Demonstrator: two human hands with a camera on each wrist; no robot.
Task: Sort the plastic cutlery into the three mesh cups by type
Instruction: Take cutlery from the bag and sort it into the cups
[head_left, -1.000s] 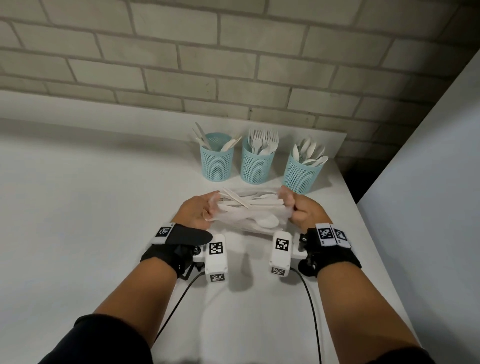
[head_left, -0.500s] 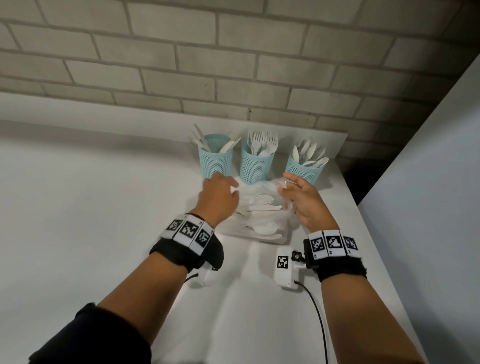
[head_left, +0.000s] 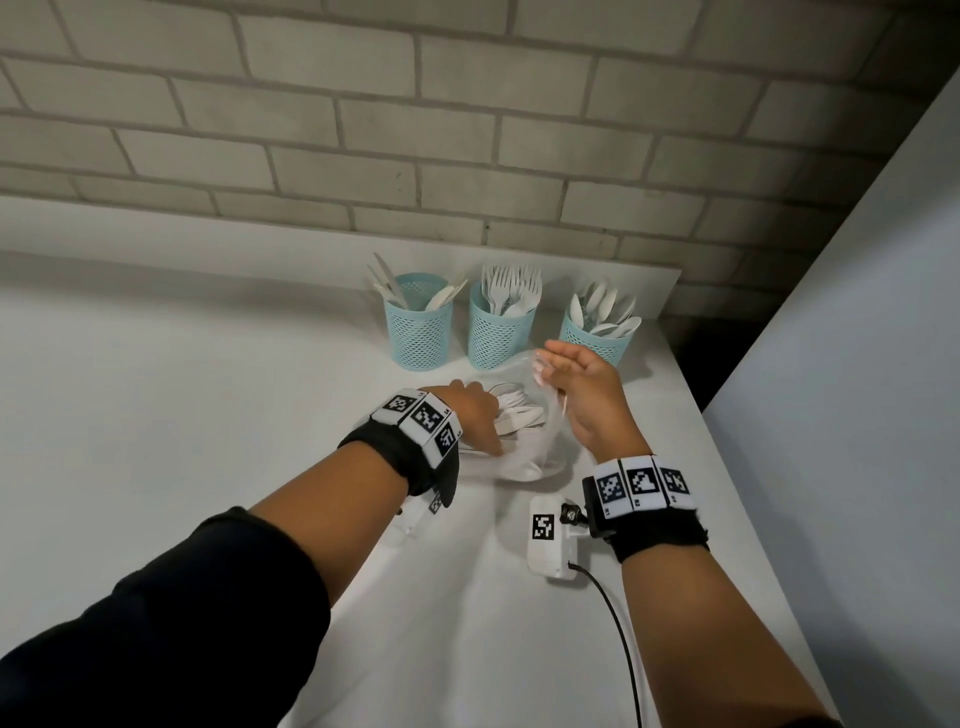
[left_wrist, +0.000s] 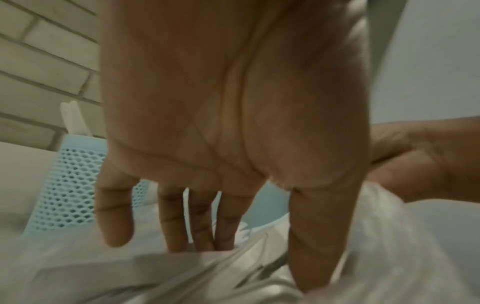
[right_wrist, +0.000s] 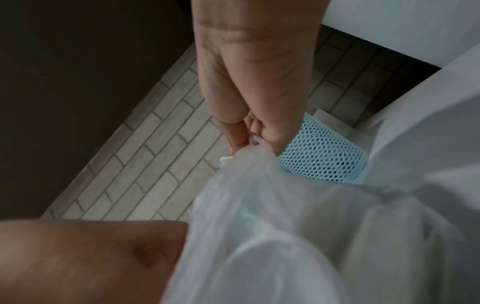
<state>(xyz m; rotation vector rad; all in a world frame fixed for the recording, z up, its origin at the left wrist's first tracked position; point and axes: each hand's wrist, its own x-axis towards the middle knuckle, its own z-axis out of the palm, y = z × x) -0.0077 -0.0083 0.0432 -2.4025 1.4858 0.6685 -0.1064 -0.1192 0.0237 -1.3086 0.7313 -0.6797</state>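
While my left hand (head_left: 470, 413) reaches flat-fingered into the clear plastic bag (head_left: 540, 447) of white plastic cutlery (head_left: 519, 415), my right hand (head_left: 582, 395) pinches the bag's rim at 3 o'clock. Three blue mesh cups (head_left: 501, 332) stand at 12; the white table's (head_left: 156, 415) edge lies rightward.

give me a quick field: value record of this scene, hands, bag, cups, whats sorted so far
left hand: fingers extended, reaching into the bag among loose cutlery
right hand: pinches the bag's edge and holds it up
plastic bag: clear, on the white table, loose white cutlery inside
left cup: knives
middle cup: forks
right cup: spoons
cups' place: a row by the brick wall, behind the bag
status: sorting unfinished, cutlery remains in the bag
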